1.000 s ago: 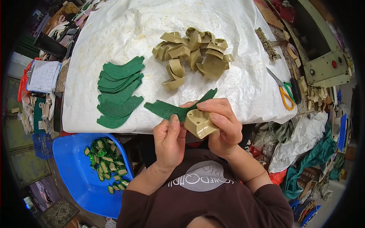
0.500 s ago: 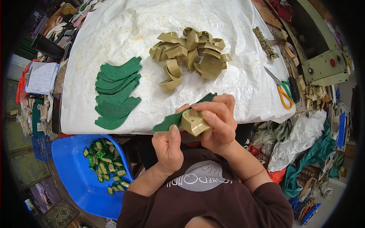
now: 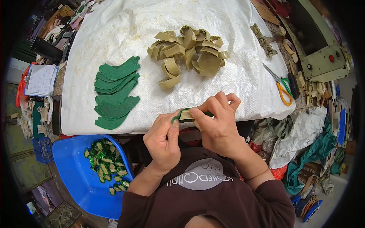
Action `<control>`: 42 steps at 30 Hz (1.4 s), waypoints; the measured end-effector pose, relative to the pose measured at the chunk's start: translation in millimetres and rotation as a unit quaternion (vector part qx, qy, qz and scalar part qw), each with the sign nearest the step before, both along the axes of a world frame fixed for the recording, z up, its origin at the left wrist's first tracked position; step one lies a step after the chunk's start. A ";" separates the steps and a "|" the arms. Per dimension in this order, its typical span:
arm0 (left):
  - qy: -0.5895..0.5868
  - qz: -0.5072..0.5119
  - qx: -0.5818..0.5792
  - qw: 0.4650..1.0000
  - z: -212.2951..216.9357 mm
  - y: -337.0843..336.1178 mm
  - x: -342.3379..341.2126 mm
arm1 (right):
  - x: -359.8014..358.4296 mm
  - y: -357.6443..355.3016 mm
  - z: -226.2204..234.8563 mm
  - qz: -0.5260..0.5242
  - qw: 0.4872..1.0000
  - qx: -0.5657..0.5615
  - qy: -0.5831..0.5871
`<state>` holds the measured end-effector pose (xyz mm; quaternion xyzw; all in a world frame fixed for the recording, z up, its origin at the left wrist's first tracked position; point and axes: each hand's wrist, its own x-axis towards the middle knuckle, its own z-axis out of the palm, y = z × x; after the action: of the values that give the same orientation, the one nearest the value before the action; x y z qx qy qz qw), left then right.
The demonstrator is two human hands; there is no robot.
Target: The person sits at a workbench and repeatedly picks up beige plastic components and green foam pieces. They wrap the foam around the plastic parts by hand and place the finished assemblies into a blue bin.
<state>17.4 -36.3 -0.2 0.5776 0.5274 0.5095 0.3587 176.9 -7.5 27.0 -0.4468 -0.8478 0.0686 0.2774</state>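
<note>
Close to the table's front edge, a tan moulded plastic part point(image 3: 186, 114) is held between my two hands, with a curved green felt piece point(image 3: 176, 117) bent around it. My left hand point(image 3: 164, 141) pinches the felt at its left end. The thumb of my right hand point(image 3: 219, 127) presses on the plastic part, its fingers curled behind. Much of both pieces is hidden by my fingers. Beyond my hands lies a heap of tan plastic parts point(image 3: 175, 68), and to the left a fanned stack of green felt pieces point(image 3: 116, 99).
White woven sheeting point(image 3: 121, 41) covers the table. Orange-handled scissors point(image 3: 283, 93) lie at the right beside a dark-handled tool point(image 3: 293, 85). At lower left, a blue tub point(image 3: 74, 182) holds several green-and-tan pieces point(image 3: 106, 167). A clipboard point(image 3: 41, 79) is at far left.
The felt, stretched out behind the plastic part before, is now bent around it. My left hand has moved up against the part, and the part has turned in my right hand.
</note>
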 end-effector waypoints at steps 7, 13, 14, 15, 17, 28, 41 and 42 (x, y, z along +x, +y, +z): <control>0.148 0.017 0.186 0.971 -4.0 7.0 8.0 | 2.0 5.4 -10.6 0.025 0.998 -0.005 0.060; -0.024 -0.026 0.119 0.992 -7.8 9.7 -0.9 | 10.4 12.2 -20.5 0.075 0.981 -0.034 0.174; -0.035 -0.023 0.135 0.990 -15.1 12.9 -0.9 | 11.0 11.4 -24.3 0.092 0.973 -0.055 0.203; -0.046 -0.020 0.152 0.987 -19.2 15.0 -0.7 | 11.7 11.0 -26.8 0.110 0.964 -0.076 0.231; -0.043 -0.041 0.168 0.984 -16.3 16.2 0.4 | 12.5 9.3 -22.4 0.128 0.953 -0.108 0.253; -0.032 -0.040 0.255 0.966 -11.5 18.6 7.0 | 13.1 12.2 -0.5 0.180 0.967 -0.116 0.136; 0.102 0.041 0.314 0.943 -2.2 23.6 -36.2 | 1.6 3.4 11.8 0.068 0.964 -0.053 0.252; 0.085 0.034 0.316 0.944 -0.4 21.6 -34.5 | 7.4 -0.1 -13.4 0.061 0.935 -0.151 0.315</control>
<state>-17.1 -14.7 -0.6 0.6842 0.3873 0.6107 0.0945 184.3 -7.6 13.6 -0.3857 -0.7223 0.3497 0.4552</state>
